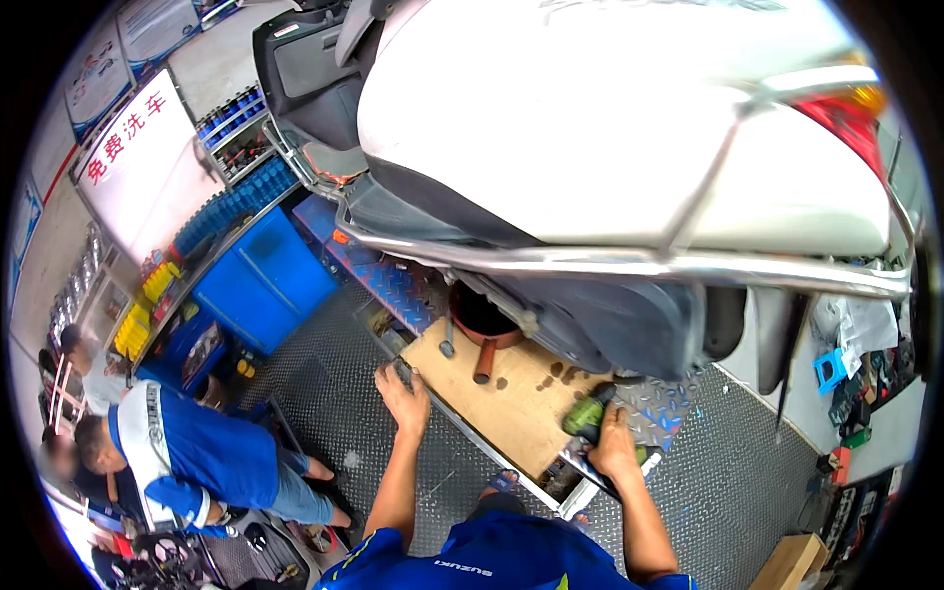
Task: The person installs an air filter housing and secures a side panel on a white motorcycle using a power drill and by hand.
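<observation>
My right hand (615, 447) is closed around a green and black cordless drill (587, 414) at the right end of a stained tan board (531, 425). At the board's left edge is my left hand (401, 401), its fingers bent against a small dark thing that I cannot make out. Between the hands, a reddish-brown pan (503, 341) with a dark inside rests on the board, its handle pointing toward me. Left of that handle lies a metal tool with a round end (447, 346). Dark oily spots mark the board near the drill.
A white scooter (629, 147) with a chrome side rail (570, 260) overhangs the board on a blue lift platform (393, 295). People, one in a blue jacket (211, 442), are at the lower left. A blue cabinet (265, 280) stands beyond; a cardboard box (790, 563) sits lower right.
</observation>
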Available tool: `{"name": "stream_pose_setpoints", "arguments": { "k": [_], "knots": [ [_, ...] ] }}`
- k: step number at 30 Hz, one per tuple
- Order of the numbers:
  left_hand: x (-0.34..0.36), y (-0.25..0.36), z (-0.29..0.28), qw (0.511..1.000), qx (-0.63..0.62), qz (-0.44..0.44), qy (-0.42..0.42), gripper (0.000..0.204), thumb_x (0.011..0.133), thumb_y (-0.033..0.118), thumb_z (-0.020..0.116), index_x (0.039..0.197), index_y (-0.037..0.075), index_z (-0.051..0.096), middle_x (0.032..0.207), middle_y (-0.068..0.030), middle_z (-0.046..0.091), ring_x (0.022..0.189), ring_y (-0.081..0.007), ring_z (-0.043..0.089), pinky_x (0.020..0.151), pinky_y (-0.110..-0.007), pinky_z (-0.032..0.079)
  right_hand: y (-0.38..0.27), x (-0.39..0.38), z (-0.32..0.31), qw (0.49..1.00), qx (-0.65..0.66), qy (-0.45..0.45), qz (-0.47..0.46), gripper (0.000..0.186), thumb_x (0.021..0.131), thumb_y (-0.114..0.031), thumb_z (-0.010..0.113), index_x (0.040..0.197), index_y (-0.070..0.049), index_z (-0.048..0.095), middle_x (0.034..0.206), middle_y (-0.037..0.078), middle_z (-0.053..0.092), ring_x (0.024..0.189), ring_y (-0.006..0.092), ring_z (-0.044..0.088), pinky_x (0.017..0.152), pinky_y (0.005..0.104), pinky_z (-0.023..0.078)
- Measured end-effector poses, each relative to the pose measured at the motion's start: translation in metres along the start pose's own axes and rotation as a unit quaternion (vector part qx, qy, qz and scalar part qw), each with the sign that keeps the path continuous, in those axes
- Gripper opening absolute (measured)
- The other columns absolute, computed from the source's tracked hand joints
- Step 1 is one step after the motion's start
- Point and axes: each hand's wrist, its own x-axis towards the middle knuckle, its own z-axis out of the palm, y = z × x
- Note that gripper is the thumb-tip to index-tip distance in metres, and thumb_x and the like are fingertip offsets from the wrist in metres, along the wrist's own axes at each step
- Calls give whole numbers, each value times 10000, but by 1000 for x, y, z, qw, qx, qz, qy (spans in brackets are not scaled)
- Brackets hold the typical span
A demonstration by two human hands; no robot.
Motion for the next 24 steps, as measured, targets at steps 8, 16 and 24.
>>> {"name": "stream_pose_setpoints", "arguments": {
  "k": [8, 16, 24],
  "knots": [
    [76, -73, 25, 998, -31, 13, -49, 366, 907, 87, 741, 1223, -44, 610, 1264, -286, 558, 1209, -488, 523, 1049, -571, 430, -31, -30, -5, 989, 75, 120, 41, 967, 677, 51, 802, 1564, 110, 422, 1500, 376, 541, 1413, 515, 524, 1214, 456, 438],
    [110, -108, 0, 998, -42, 5, -39, 359, 910, 83, 746, 1210, -59, 607, 1292, -287, 559, 1220, -492, 520, 1054, -569, 434, -107, -137, -23, 950, 122, 282, 63, 665, 745, 61, 734, 1397, 112, 612, 1248, 320, 714, 1173, 441, 704, 1065, 446, 524],
    [107, -111, -38, 993, -56, 69, -77, 346, 916, 117, 752, 1200, -34, 626, 1280, -291, 566, 1217, -493, 531, 1053, -561, 457, -72, -245, 66, 812, 433, 373, 122, 799, 758, 162, 808, 1488, 68, 497, 1320, 177, 661, 1177, 259, 666, 1056, 402, 524]
  ]
}}
